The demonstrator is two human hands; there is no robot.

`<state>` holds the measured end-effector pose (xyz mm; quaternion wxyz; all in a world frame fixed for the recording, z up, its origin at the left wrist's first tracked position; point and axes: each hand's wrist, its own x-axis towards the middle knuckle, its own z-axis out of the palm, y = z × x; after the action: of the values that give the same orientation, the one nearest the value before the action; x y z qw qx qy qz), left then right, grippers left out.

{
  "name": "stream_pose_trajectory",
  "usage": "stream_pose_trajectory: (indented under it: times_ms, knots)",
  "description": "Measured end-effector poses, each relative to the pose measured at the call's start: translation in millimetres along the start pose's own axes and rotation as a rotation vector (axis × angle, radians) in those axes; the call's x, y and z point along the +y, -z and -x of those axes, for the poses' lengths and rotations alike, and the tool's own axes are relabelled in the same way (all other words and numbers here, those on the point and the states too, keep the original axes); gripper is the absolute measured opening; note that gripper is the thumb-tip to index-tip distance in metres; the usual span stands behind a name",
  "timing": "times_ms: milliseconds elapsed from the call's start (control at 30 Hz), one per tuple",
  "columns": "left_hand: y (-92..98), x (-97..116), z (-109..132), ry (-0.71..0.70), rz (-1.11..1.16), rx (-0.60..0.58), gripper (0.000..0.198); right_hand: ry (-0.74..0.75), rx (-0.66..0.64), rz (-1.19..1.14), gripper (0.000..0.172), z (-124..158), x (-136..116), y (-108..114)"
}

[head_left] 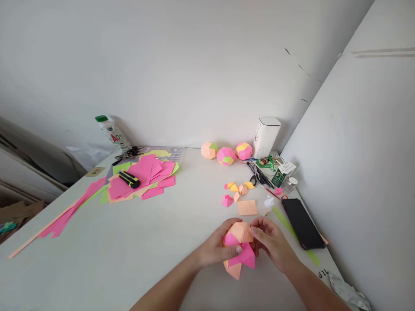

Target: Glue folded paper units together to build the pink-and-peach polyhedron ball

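Left hand (214, 247) and right hand (274, 242): fingers clamped on paper model (247, 255).
Beyond the model: peach sheet (247, 207), then folded pieces (227, 201); right of it: phone (303, 223).

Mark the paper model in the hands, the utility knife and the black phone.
Paper model (245, 255): head view, pink flap.
Utility knife (129, 179): head view, handle.
Black phone (303, 223): head view, middle of upper face.

Item count by kind
Hands: two, one left hand (212, 248) and one right hand (274, 242); handheld paper model (231, 239): one; paper balls (226, 156): three; bottle (112, 133): one; cutter (129, 179): one; white container (266, 137): one; jar (290, 184): one; phone (302, 222): one; small folded pieces (227, 201): several, exact number unclear; stacked paper sheets (147, 170): overlapping, uncountable.
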<state>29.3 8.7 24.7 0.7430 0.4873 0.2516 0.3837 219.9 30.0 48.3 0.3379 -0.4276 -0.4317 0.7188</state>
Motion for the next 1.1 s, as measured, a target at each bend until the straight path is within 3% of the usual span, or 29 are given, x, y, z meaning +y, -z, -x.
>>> stream_pose_trajectory:
  times_ms: [200,567,933,1100]
  knots:
    - [6.6,-8,3,-0.006,-0.136,0.135,0.075,-0.116,-0.083,-0.012,0.034,-1,1,-1]
    - [7.0,-12,3,-0.091,-0.473,0.205,0.077,-0.063,-0.071,0.007,0.036,-3,2,-2]
    - [8.5,-13,2,-0.085,-0.496,0.235,0.08,0.018,-0.021,0.062,0.036,-4,2,2]
    - [6.6,-10,2,-0.08,-0.49,0.237,0.072,0.044,-0.04,0.083,0.028,-3,2,2]
